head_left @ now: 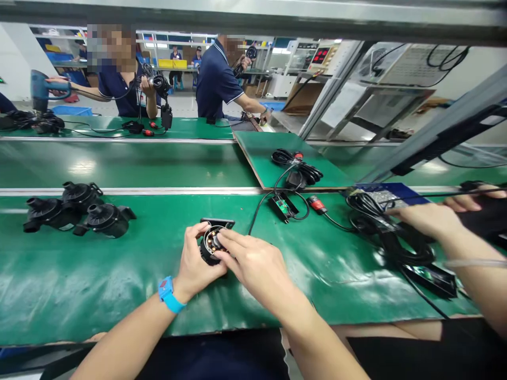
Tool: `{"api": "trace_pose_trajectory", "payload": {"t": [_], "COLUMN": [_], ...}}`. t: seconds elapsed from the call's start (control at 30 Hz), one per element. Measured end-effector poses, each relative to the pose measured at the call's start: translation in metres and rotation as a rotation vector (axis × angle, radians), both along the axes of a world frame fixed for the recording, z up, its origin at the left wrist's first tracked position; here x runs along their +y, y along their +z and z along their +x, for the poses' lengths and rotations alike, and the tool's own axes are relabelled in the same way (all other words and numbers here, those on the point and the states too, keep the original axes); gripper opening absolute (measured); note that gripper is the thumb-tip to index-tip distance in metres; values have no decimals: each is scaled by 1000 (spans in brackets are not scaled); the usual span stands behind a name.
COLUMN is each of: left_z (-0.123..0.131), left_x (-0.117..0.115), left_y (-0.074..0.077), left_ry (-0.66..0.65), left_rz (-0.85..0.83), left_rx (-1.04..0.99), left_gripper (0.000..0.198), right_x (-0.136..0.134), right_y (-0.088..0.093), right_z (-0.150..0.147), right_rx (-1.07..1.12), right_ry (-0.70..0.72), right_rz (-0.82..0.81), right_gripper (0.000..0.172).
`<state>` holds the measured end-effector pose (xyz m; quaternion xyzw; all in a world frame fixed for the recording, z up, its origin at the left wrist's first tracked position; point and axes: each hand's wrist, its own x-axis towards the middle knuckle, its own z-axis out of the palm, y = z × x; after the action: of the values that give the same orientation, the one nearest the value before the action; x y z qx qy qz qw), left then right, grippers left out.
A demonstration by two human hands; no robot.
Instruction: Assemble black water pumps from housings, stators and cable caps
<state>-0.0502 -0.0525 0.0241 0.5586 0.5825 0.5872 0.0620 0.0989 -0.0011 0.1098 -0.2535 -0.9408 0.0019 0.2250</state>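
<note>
Round black housing [206,252]: at front centre of the near green bench top [119,285], between the two hands, its open end facing up toward the viewer; copper-coloured parts visible in a ring inside; contact with the bench hidden by the hands
Left hand [197,261]: fingers and thumb clamped around the left and near sides of the housing; a blue wristband [171,295] on the wrist
Right hand [253,258]: fingers close together, tips at the open end of the housing, thumb bent below them; whether they pinch a part inside cannot be told
Flat black piece [222,221]: just beyond the housing; whether joined to it is unclear
Black pump bodies [106,219]: three, clustered on the bench to the left, well apart from the hands
Open black case [282,207]: beyond the right hand, a green circuit board inside, a cable beside it
Red-ended connector [316,204]: lying to the right of that case
Raised green board [257,145]: farther back, bearing a cable bundle [307,171]
Right edge: a co-worker's hand [431,219] over a black cable coil [396,245], near a blue tray [415,198]
Across the bench: one co-worker holding a blue power tool [38,91], another beside them holding a dark cable [250,53]
</note>
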Motion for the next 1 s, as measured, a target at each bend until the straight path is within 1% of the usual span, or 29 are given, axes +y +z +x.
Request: {"api": "trace_pose_trajectory", "payload": {"t": [0.07,0.1,0.13,0.17,0.2,0.23,0.3,0.33,0.37,0.4,0.43,0.47,0.5,0.57,0.6,0.63,0.67,0.7,0.73,0.8,0.83,0.87,0.9,0.97,1.0], "left_z": [0,0,0,-1,-1,-2,-4,-5,-7,-8,-10,-11,-13,-14,-14,-13,-12,-10,-8,-5,-4,-4,-5,-6,-7], "left_x": [3,4,5,6,6,5,3,1,-1,-3,-6,-8,-11,-15,-16,-16,-16,-14,-13,-10,-9,-9,-10,-12,-13], "left_y": [1,2,4,6,7,9,15,20,27,36,46,58,70,89,94,94,89,82,71,50,42,37,35,35,35], "left_ry": [27,48,70,88,96,101,114,129,153,184,213,240,260,278,284,290,287,266,224,111,61,31,26,31,14], "left_rz": [-22,-41,-63,-86,-104,-114,-96,-64,-16,46,114,185,250,341,357,346,300,222,124,-76,-143,-171,-164,-101,-75], "left_rx": [14,31,52,75,96,112,136,151,172,197,230,269,313,401,426,422,385,322,242,85,43,31,41,96,122], "left_gripper": [86,85,82,78,73,70,68,69,69,69,71,74,77,84,86,88,87,83,77,66,63,63,65,66,62], "right_x": [3,2,-1,-5,-12,-19,-33,-38,-40,-39,-35,-29,-22,-4,4,12,18,23,27,33,34,35,35,35,36], "right_y": [8,10,10,7,1,-9,-37,-51,-63,-73,-77,-76,-70,-49,-37,-26,-17,-12,-10,-12,-14,-17,-19,-20,-19], "right_z": [1,3,7,10,15,19,27,29,30,30,28,26,25,23,22,22,22,23,23,23,24,25,27,29,29], "right_rx": [5,71,171,273,343,359,271,230,256,344,482,640,793,1031,1110,1167,1190,1164,1089,881,786,729,712,728,715], "right_ry": [92,122,152,192,255,333,462,483,463,424,386,370,385,481,544,599,647,682,696,657,632,624,639,720,750], "right_rz": [-55,-78,-119,-211,-372,-595,-1143,-1405,-1624,-1786,-1889,-1940,-1948,-1882,-1827,-1761,-1685,-1605,-1531,-1430,-1411,-1408,-1415,-1435,-1449], "right_gripper": [48,54,53,45,39,41,53,56,58,62,68,72,75,78,80,83,85,86,85,86,91,97,104,111,112]}}
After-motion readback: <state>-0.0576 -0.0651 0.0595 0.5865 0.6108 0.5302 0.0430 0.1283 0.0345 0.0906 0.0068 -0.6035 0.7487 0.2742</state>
